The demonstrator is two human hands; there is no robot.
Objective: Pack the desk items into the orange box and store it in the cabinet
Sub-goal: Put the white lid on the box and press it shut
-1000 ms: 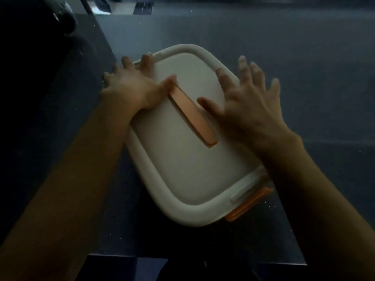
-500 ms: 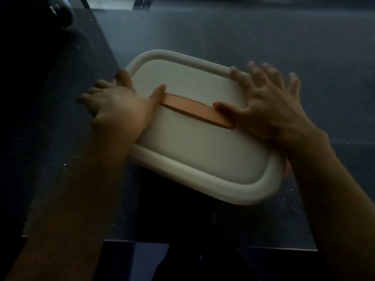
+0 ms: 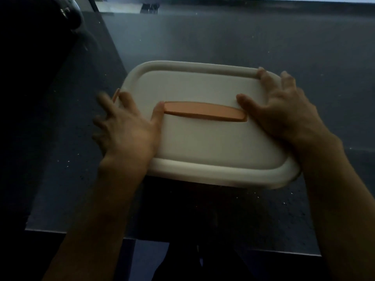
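Pressing down on the lid [image 3: 203,142] with both palms, I am spreading my fingers flat rather than closing them round anything. My left hand [image 3: 125,130] is lying over the lid's left end, its thumb tip touching the left tip of the orange handle [image 3: 205,111]; the outer fingers are hanging past the rim and are blurring, so I cannot tell whether they are touching the box's side. My right hand [image 3: 284,112] is covering the right end, thumb lying just by the handle's right tip, fingertips reaching over the far right corner of the rim.

The box is sitting on the dark desk [image 3: 243,41], close to its near edge, with the long side running across my view. Its orange body is almost wholly hiding under the pale lid; only a sliver of orange, perhaps a latch [image 3: 116,95], is showing at the left end beside my index finger. Whatever is inside is staying out of sight.

The light is dim. A dark rounded thing [image 3: 69,15] at the far left is too shadowed to name, and both forearms are running out of the bottom of the view.
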